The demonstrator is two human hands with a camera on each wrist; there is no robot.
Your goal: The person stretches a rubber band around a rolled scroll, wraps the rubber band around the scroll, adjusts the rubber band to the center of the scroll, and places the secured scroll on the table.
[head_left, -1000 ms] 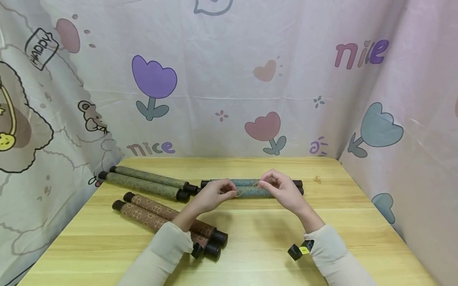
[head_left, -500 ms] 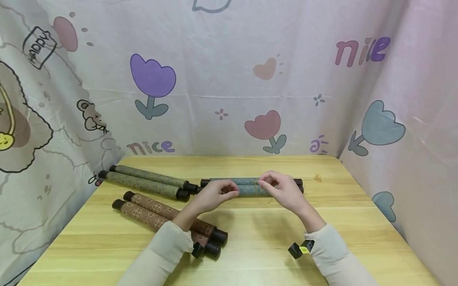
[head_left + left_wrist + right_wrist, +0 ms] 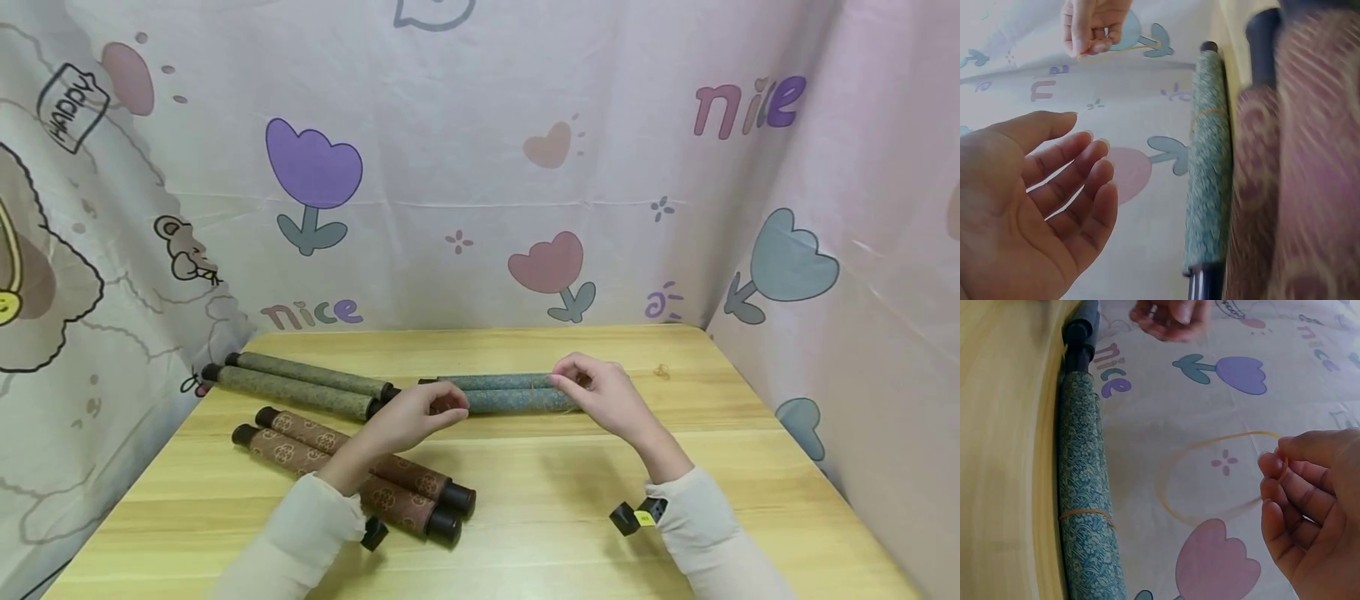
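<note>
My right hand (image 3: 603,396) pinches a thin yellow rubber band (image 3: 1235,435) between thumb and index finger. In the right wrist view the band hangs out as a loose loop. A pair of blue patterned scrolls (image 3: 510,402) with dark end knobs lies at the back middle of the table, beneath and behind that hand. Another rubber band (image 3: 1085,511) circles the blue scrolls. My left hand (image 3: 412,417) hovers left of the blue pair, its fingers loosely bent and holding nothing. The right ends of the blue scrolls are hidden behind my right hand.
Two green scrolls (image 3: 292,390) lie side by side at the back left of the wooden table (image 3: 540,550). Closer to me, two brown floral scrolls (image 3: 382,497) lie under my left forearm. A small rubber band (image 3: 661,371) rests at the back right. Printed curtains (image 3: 435,142) enclose the table.
My left hand has drawn away to the left from the blue scrolls. My right hand has shifted slightly right, with a rubber band in its fingers. A band now shows around the blue pair.
</note>
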